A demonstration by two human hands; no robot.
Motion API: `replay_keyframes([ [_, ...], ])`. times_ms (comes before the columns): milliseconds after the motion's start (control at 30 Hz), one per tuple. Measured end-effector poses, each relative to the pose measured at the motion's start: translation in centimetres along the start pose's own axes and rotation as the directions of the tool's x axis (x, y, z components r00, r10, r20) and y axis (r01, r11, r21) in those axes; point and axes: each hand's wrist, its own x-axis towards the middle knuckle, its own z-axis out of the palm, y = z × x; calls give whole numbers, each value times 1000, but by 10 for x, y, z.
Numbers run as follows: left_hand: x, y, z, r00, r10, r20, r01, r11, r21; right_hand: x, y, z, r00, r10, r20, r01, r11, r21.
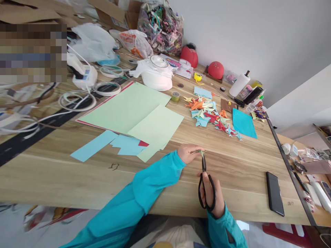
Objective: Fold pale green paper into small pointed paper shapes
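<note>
My left hand [188,153] pinches a small piece of pale green folded paper [201,152] above the wooden table. My right hand [217,194] grips a pair of black-handled scissors [204,165], with its fingers in the loops. The blades point away from me and their tips meet the green paper; whether they are cutting cannot be made out. Beyond the hands lies a pile of folded paper figures [198,104] in orange, red, blue and green. To the left of my left hand are pale green sheets [157,125] and blue paper strips [94,145].
A black phone [274,193] lies to the right near the table edge. A turquoise square sheet [244,123] is beyond it. Coiled white cables [77,100] and a power strip [86,77] lie at left. Plastic bags [91,43] and red pincushion-like domes [215,70] stand at the back.
</note>
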Motion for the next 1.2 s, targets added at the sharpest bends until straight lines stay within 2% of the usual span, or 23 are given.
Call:
replay_keyframes([
  [200, 2, 2, -1, 998, -47, -49, 46, 999, -14, -3, -5, -1, 1000, 8, 18, -8, 1000, 8],
  [333, 1, 3, 1, 981, -178, -83, 167, 977, -129, -5, -7, -3, 999, -36, 4, 36, 994, 99],
  [467, 0, 4, 5, 922, -384, -57, 343, 874, -344, -1, 1, -8, 994, -108, 7, 102, 952, 290],
  [600, 1, 6, 9, 877, -478, 51, 434, 742, -511, 1, 8, -8, 993, -114, 28, 86, 866, 493],
  [733, 1, 6, 11, 863, -484, 145, 464, 646, -606, 1, 7, -6, 988, -98, 122, -10, 739, 674],
  [833, 1, 6, 11, 857, -475, 200, 476, 583, -658, 3, 5, -6, 974, -129, 188, -51, 679, 732],
  [967, 1, 5, 9, 870, -434, 233, 465, 568, -679, 4, 3, -5, 950, -160, 269, -89, 686, 722],
  [1067, 2, 5, 7, 874, -418, 247, 463, 565, -683, 3, 3, -2, 946, -202, 255, -50, 685, 727],
  [1200, 3, 6, 7, 865, -441, 238, 460, 512, -726, 3, 9, -1, 943, -225, 247, -25, 690, 723],
])
